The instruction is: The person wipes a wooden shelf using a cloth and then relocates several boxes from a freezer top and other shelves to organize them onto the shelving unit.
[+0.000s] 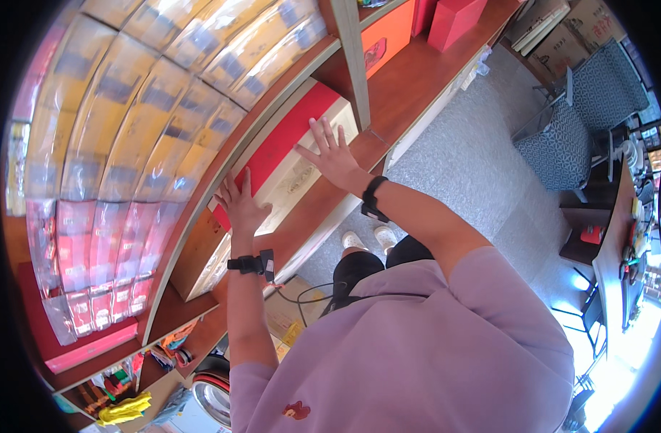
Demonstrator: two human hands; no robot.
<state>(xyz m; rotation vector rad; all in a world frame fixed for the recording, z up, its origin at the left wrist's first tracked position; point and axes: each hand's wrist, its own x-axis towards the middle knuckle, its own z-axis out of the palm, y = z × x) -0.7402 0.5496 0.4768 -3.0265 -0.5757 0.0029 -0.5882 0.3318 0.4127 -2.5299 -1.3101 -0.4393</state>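
Observation:
A long box (293,177) with a red top band and a pale, wood-toned front sits in a low shelf bay in front of me. My left hand (241,207) lies against its near-left end, fingers spread. Toward its other end, my right hand (332,155) rests on the box with the fingers stretched apart. Neither hand is wrapped around anything. Each wrist wears a black band, and a thin cable runs near the left one.
Clear-wrapped yellow packages (121,108) and pink-red packages (92,238) fill the shelf at left. An orange box (389,40) and a red box (456,22) stand on the wooden ledge (417,94). Patterned chairs (557,148) are at right, beside a desk (613,224).

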